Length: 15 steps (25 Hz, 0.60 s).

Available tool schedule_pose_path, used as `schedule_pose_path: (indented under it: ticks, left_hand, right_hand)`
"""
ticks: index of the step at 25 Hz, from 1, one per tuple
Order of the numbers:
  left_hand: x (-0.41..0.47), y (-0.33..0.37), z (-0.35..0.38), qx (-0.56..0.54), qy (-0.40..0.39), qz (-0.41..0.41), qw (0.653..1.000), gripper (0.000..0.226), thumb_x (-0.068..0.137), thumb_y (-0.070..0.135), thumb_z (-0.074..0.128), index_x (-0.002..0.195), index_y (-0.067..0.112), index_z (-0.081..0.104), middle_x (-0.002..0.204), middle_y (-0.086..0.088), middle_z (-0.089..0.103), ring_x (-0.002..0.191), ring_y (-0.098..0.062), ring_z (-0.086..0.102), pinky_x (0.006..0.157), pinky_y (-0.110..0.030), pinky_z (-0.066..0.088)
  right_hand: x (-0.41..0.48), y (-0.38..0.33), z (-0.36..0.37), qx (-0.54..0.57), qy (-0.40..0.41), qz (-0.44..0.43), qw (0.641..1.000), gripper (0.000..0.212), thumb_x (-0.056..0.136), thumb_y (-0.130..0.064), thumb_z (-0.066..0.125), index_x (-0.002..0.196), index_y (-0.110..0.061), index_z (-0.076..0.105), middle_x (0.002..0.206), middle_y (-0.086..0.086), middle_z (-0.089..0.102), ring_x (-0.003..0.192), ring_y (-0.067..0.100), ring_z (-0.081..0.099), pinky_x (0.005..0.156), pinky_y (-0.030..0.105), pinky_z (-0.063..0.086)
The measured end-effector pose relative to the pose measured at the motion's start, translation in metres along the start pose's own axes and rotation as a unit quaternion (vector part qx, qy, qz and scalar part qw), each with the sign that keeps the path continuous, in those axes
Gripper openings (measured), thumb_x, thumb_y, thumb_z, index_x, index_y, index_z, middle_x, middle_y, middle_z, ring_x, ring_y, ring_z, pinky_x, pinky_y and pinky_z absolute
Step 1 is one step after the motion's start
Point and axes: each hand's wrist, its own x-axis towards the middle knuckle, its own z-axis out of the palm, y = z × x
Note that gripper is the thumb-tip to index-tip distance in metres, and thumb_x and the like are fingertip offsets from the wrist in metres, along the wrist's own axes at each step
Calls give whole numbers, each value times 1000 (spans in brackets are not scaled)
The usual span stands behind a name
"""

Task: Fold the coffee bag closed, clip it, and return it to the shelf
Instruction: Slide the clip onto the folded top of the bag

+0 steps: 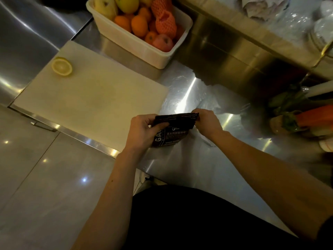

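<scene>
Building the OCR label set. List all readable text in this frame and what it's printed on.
"GA": large white letters on the coffee bag, cut off by the left hand.
A line of Chinese characters beside a small round logo on the bag: too blurred to read.
Smaller lines lower on the bag and along its folded top, near the right hand: too small to read.
No other text is visible.

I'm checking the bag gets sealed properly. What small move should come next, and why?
Probably roll the top edge over once more. Both the left hand and the right hand pinch the coffee bag at its top corners, and no clip is visible.
</scene>
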Motion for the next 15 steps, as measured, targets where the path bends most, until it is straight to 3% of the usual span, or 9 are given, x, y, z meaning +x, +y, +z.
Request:
schedule_pose_path:
  ticks: [2,5,8,12,15]
  left_hand:
    - [3,7,10,-20,-19,-4,1000,29,82,7,75,80,36,73,71,22,74,72,1,71,63,-16,54]
    - [6,15,32,-54,-37,-9,998,34,82,1,73,80,35,73,70,25,73,69,5,71,59,-8,51]
    - [9,21,57,-52,-73,4,996,33,82,1,73,81,33,74,71,25,74,70,4,72,60,-9,52]
    - [10,27,98,-13,-98,12,995,24,80,10,77,85,33,75,78,16,76,79,-5,74,71,-21,57]
    - [4,34,136,7,-101,23,995,28,79,11,78,82,39,75,76,19,76,76,-2,73,67,-15,54]
  right_hand:
    - [-10,12,-15,41,44,3,998,21,90,-10,63,111,-11,69,101,13,71,82,22,66,75,26,46]
    - [-31,37,-37,96,91,31,991,27,88,-9,69,115,-11,68,105,13,71,86,22,66,81,24,48]
    - [-55,70,-56,122,121,57,983,30,87,-11,71,117,-14,67,101,6,67,83,16,62,80,19,47]
    - [-89,114,-78,152,175,66,971,30,86,-11,72,115,-15,67,94,2,62,83,16,60,83,26,48]
    - [-113,147,-92,197,209,83,954,33,87,-10,71,119,-16,66,98,1,63,86,14,61,81,17,46]
